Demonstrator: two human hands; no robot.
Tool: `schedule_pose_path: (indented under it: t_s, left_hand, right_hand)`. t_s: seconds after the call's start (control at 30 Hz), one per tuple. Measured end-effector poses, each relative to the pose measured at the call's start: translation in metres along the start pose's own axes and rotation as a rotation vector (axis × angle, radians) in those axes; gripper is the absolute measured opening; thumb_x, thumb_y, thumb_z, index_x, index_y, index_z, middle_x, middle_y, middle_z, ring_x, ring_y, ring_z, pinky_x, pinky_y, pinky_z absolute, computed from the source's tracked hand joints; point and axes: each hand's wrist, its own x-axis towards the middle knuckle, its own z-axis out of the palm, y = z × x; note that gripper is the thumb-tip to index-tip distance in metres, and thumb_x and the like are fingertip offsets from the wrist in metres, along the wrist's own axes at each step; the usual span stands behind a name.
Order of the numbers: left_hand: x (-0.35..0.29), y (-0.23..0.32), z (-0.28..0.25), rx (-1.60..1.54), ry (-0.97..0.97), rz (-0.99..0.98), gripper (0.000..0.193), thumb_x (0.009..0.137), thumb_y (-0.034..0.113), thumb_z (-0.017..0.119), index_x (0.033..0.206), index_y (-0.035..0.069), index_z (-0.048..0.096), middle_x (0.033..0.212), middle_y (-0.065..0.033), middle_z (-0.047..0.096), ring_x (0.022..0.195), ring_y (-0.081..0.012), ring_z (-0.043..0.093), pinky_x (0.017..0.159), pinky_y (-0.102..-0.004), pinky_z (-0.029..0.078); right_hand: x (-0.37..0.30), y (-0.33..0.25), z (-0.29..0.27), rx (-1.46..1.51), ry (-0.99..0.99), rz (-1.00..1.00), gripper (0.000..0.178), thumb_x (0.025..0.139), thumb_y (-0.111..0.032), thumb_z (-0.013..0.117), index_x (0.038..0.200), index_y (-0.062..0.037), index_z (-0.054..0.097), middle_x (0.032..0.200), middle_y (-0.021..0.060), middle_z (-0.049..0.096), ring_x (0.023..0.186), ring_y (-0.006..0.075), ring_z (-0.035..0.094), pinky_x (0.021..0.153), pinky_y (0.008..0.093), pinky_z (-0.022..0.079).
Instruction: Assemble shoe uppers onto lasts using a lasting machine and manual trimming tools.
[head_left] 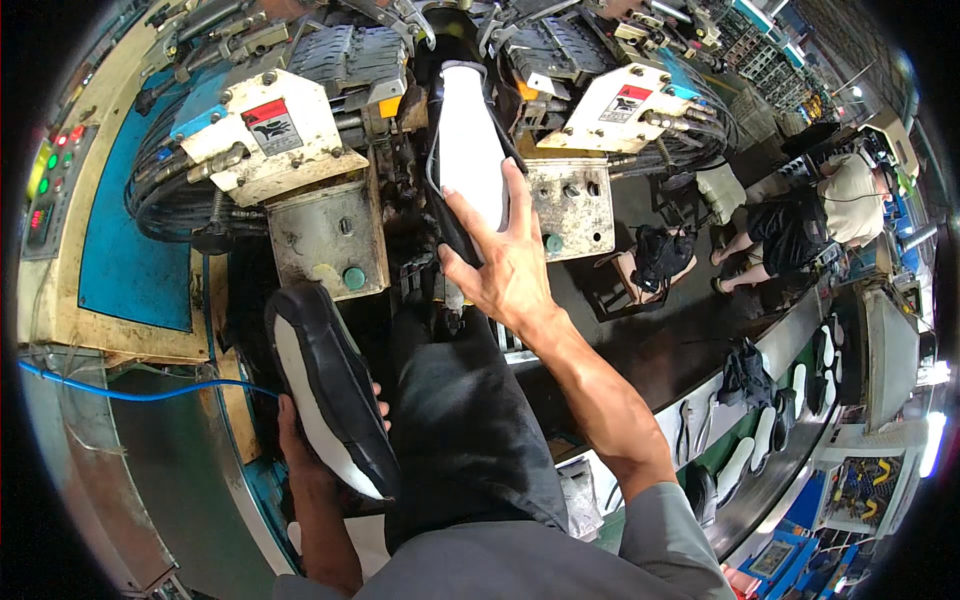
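From the head camera, looking down past my own dark trouser leg [470,440]: my right hand [505,265] reaches up and forward to the shoe [468,150] that stands sole-out in the middle of the lasting machine [300,140]. This shoe has a black upper and a white insole facing me, toe pointing up toward the clamps. My right fingers [515,195] are spread and laid along its lower right edge, thumb out to the left against the black upper, so the hand cups the heel end rather than closing round it.

My left hand [320,440] sits low, near my left thigh, and grips a second shoe [330,390] of the same kind from underneath. That one lies tilted, toe up and to the left, white insole showing between black edges. Only a few left fingertips [378,408] peek out at its right side, curled round it.

To either side of the mounted shoe are cream-coloured clamp housings [625,105] with hoses. At the far right runs a conveyor [780,440] carrying more black-and-white shoes, and beyond it a seated person [850,195] works.
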Motion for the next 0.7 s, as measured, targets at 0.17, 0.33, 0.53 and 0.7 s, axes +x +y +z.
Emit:
schedule_pose_path:
  t_s: [0.17,0.33,0.53,0.7]
  left_hand:
    - [-0.025,-0.027,-0.014,-0.056,0.127,-0.089,0.104,0.104,0.078,0.05,0.167,-0.004,0.038,0.145,-0.0379,0.063,0.125,-0.053,0.072,0.102,-0.0659,0.063]
    - [-0.036,-0.044,-0.012,0.03,0.195,-0.137,0.094,0.11,0.071,0.042,0.166,-0.004,0.038,0.142,-0.0377,0.064,0.124,-0.0546,0.071,0.098,-0.0659,0.064]
    - [-0.023,-0.061,-0.009,0.141,0.246,-0.199,0.102,0.108,0.078,0.037,0.162,-0.008,0.042,0.137,-0.0373,0.067,0.118,-0.0504,0.074,0.098,-0.062,0.063]
    - [-0.004,-0.071,-0.015,0.203,0.147,-0.245,0.099,0.109,0.075,0.035,0.16,-0.009,0.043,0.136,-0.036,0.069,0.116,-0.0497,0.075,0.097,-0.0595,0.064]
  right_hand:
    - [-0.004,0.002,0.007,0.016,-0.019,0.076,0.073,0.09,-0.029,0.085,0.159,-0.0264,0.061,0.175,0.0384,0.018,0.141,0.063,0.046,0.119,0.0627,0.047]
    - [0.005,-0.008,-0.001,-0.205,-0.043,-0.019,0.077,0.091,-0.037,0.085,0.161,-0.022,0.057,0.174,0.0364,0.023,0.155,0.0623,0.031,0.127,0.0641,0.037]
    - [0.014,-0.012,-0.024,-0.347,-0.221,-0.155,0.083,0.092,-0.049,0.085,0.162,-0.0178,0.053,0.171,0.0279,0.035,0.158,0.0545,0.034,0.119,0.0638,0.049]
    - [0.04,-0.002,-0.019,-0.385,-0.169,-0.192,0.077,0.096,-0.043,0.081,0.162,-0.0187,0.051,0.164,0.0277,0.043,0.145,0.0615,0.043,0.109,0.0626,0.059]
